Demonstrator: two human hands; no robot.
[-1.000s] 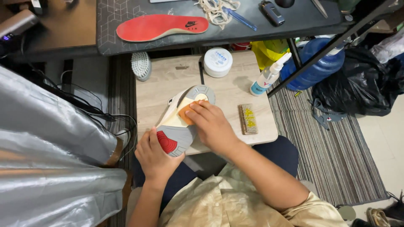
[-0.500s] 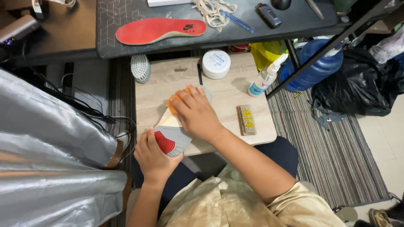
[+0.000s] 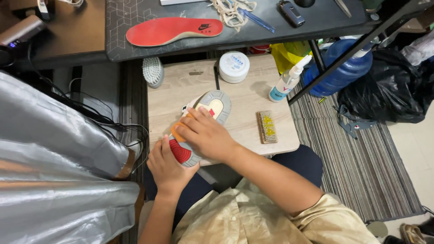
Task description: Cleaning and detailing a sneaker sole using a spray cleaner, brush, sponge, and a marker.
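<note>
On a small wooden table (image 3: 280,135) lies a sneaker (image 3: 205,122), sole up. Left hand (image 3: 168,165) grips its heel; right hand (image 3: 205,134) presses an orange sponge (image 3: 177,132) on the sole. It seems light but stiff, best held at the heel.

On the small wooden desk (image 3: 253,97), bare wood lies open between the upturned shoe (image 3: 201,124) and the yellow-bristled brush (image 3: 266,127). Along the far edge the white round tub (image 3: 234,66), the spray bottle (image 3: 287,81) and the grey brush (image 3: 153,71) block the way, and the dark upper desk (image 3: 271,27) overhangs them
</note>
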